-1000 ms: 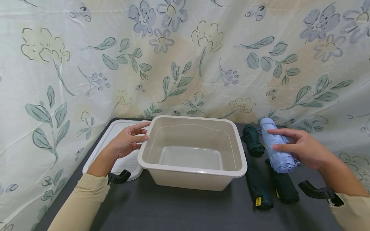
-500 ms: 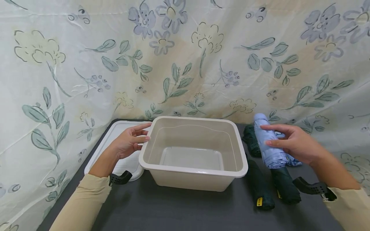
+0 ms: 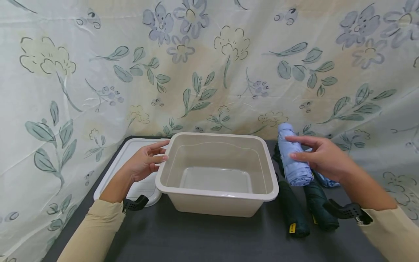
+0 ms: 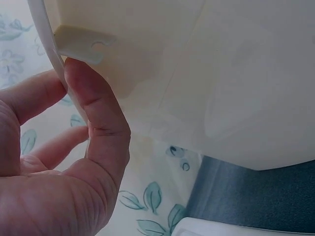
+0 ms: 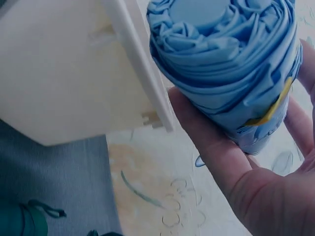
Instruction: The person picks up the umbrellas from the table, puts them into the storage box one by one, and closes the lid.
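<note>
One blue roll (image 3: 294,168) nearer one tub (image 3: 214,203)

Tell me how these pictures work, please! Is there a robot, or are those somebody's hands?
No robot here: those are a person's two bare hands. The wide picture comes from a camera worn on the head, looking forward and down. The other two come from cameras on the wrists, so things look very close. The left hand pinches the edge of a beige box. The right hand holds a light blue roll beside the box. On the dark surface, to the right of the box, lie dark green rolls and another blue bundle, partly hidden. On the left lies something flat and white, perhaps a lid.
</note>
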Tool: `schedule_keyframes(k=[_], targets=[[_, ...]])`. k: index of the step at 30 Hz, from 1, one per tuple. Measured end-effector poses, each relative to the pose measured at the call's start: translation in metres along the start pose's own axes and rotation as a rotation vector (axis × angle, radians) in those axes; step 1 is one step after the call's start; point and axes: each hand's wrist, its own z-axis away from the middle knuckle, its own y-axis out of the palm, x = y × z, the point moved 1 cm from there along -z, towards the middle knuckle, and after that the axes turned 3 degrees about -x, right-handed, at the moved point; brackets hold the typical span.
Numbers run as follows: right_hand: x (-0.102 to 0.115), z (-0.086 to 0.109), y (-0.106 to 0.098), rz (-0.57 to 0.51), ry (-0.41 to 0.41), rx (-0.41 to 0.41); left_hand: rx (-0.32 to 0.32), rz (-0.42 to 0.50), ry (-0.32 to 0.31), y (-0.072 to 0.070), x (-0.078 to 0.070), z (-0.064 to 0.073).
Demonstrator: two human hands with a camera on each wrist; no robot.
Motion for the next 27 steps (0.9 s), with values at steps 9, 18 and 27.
schedule_keyframes(k=[9,18,27], targets=[[0.016,-0.006,0.021,-0.134,0.013,0.034,-0.018,0.016,-0.014,0.001,0.000,0.002],[0.030,-0.009,0.043,-0.159,0.037,0.054,-0.012,0.026,-0.024,0.002,-0.001,0.001],[0.045,-0.013,0.066,-0.209,0.070,0.048,-0.008,0.018,-0.023,0.002,-0.002,0.001]])
